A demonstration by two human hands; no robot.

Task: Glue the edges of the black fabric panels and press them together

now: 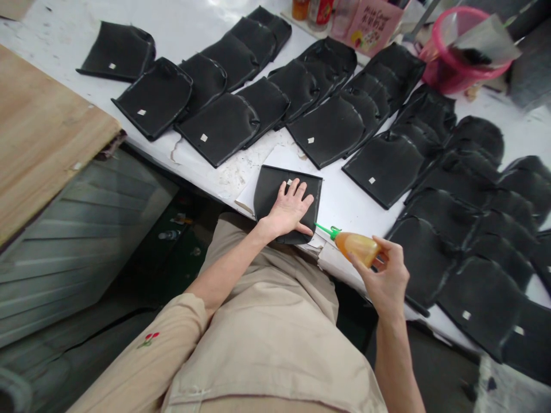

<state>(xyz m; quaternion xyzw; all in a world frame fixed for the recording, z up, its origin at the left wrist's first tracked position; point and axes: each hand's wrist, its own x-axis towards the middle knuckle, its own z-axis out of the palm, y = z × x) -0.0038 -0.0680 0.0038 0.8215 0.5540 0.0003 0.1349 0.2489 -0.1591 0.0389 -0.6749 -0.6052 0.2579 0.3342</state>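
Observation:
A flat black leather-like piece (269,192) with one rounded end lies at the table's near edge, on a white sheet. My left hand (291,209) rests on it with fingers spread, close to a small pale sticker. In my right hand (390,272) is a squeeze bottle (359,246) of amber liquid, tilted so its green nozzle points left. The nozzle's tip is at the right edge of the black piece, near my left thumb; whether it touches cannot be made out.
Overlapping rows of similar black pieces (219,123) cover much of the white table (202,166). A pink bucket (451,74), a pink box (372,26) and jars stand at the back right. A wooden board (47,132) juts in at left.

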